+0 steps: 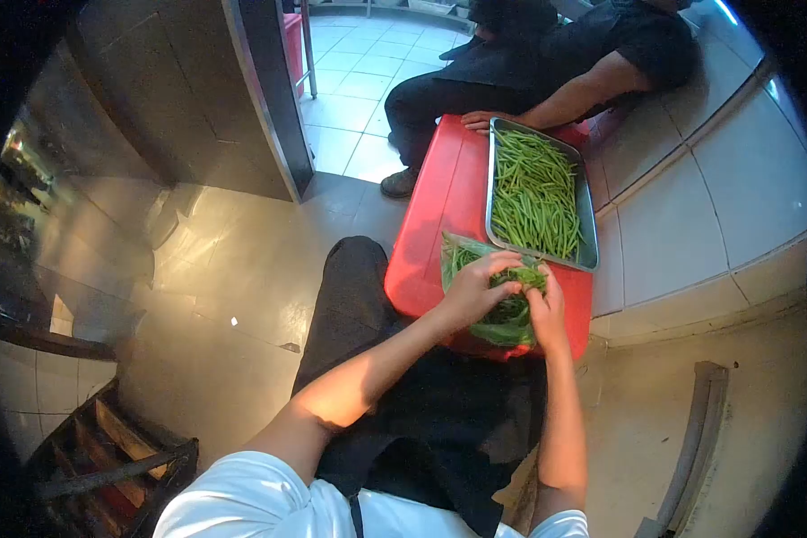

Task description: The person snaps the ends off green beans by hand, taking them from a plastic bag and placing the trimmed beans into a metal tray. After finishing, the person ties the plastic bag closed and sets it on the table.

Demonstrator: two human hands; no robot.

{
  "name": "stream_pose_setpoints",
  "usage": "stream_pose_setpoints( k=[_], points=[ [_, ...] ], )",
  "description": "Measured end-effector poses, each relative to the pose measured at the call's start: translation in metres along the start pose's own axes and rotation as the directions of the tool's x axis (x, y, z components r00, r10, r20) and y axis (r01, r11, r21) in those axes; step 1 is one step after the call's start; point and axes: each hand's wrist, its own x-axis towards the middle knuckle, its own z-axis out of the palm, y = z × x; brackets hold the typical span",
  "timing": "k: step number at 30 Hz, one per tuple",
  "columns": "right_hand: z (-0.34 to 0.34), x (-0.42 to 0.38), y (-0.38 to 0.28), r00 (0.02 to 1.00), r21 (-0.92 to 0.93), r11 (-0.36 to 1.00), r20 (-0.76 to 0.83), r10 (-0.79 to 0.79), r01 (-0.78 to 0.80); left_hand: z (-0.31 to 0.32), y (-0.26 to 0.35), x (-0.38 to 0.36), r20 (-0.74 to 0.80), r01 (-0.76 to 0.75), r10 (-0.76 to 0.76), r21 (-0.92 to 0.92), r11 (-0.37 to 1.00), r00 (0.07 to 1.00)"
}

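Both my hands are at a clear plastic bag (502,334) of green beans on the near end of a red surface. My left hand (484,285) has its fingers curled over the bag's opening, with green bean pieces (531,277) by the fingertips. On the other side my right hand (545,305) closes its thumb and fingers around the same small bunch. Just beyond the bag, a metal tray (592,235) holds a heap of whole green beans (536,193). Parts of the bag are hidden under my hands.
The red table-like top (423,224) carries the tray and bag. Another person (547,76) sits at its far end, a hand (481,121) resting beside the tray. A tiled wall (681,215) runs along the right. A dark wooden stool-like frame (121,448) stands at lower left.
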Motion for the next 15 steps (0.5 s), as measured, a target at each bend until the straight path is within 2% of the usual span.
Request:
stream_pose_setpoints(
  k=[2,4,8,10,13,14,15],
  points=[
    [0.006,0.001,0.000,0.998,-0.075,0.997,-0.066,-0.005,0.000,0.004,-0.006,0.001,-0.038,0.079,-0.084,-0.106,0.991,0.996],
    [0.012,-0.002,-0.007,0.991,-0.174,0.985,-0.133,-0.027,0.003,0.004,-0.005,-0.002,-0.039,0.118,-0.123,-0.120,0.986,0.992],
    [0.025,0.000,-0.004,0.994,-0.126,0.987,-0.029,-0.106,0.101,0.000,0.003,-0.006,-0.082,0.158,-0.158,-0.011,0.987,0.984],
    [0.032,0.001,0.002,0.993,-0.099,0.988,-0.009,-0.122,0.120,0.002,-0.002,-0.008,-0.129,0.121,-0.116,0.037,0.992,0.985],
    [0.040,0.001,0.012,0.990,-0.097,0.989,-0.076,-0.117,0.109,0.003,0.003,-0.007,-0.126,0.127,-0.119,0.061,0.990,0.985],
    [0.041,0.001,0.011,0.994,-0.056,0.997,-0.085,-0.065,0.060,0.002,0.008,-0.008,-0.113,0.142,-0.134,0.061,0.988,0.984],
    [0.043,0.000,0.010,0.996,-0.013,1.000,-0.094,-0.009,0.007,0.001,0.013,-0.012,-0.165,0.126,-0.107,0.106,0.986,0.980]
  ],
)
